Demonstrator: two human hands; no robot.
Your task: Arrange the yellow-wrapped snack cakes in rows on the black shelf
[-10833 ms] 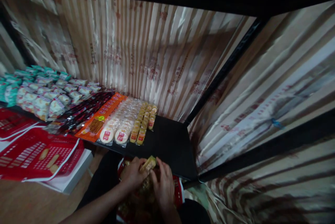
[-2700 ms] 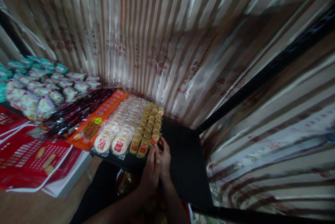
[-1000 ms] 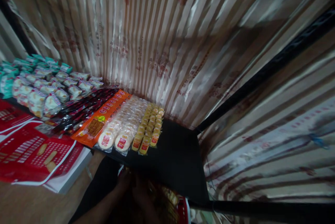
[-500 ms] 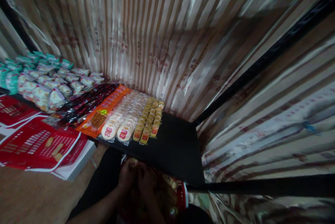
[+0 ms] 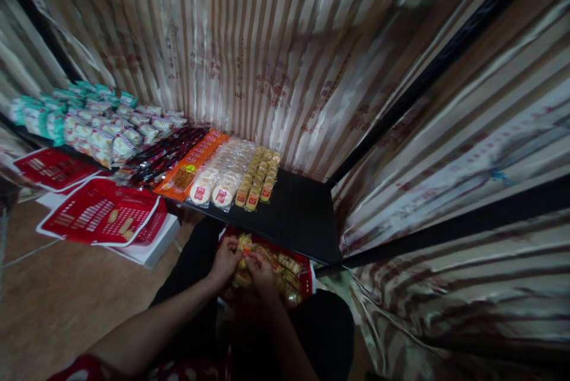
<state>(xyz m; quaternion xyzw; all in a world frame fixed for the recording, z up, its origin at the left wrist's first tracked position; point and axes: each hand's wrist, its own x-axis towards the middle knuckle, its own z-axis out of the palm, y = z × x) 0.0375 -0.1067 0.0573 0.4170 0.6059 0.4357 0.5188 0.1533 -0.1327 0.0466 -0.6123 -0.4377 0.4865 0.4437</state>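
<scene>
My left hand (image 5: 224, 260) and my right hand (image 5: 260, 268) are down in a red basket (image 5: 305, 266) on my lap, both closed on small yellow snack packets (image 5: 244, 245). More yellow packets (image 5: 288, 264) fill the basket. Just beyond it a black shelf (image 5: 297, 218) carries three rows of the same small yellow packets (image 5: 259, 177), next to rows of round white wrapped cakes (image 5: 222, 171).
Left along the shelf lie an orange pack (image 5: 196, 158), dark red packets (image 5: 162, 152) and white and teal wrapped snacks (image 5: 84, 123). Red baskets (image 5: 100, 215) lie on the wooden floor at left. Striped satin cloth (image 5: 249, 48) lines the back and right side, with black frame bars (image 5: 445, 54).
My hands left the yellow rows on the shelf and dropped into the basket on my lap, where they now grip packets. The view has tilted down and back.
</scene>
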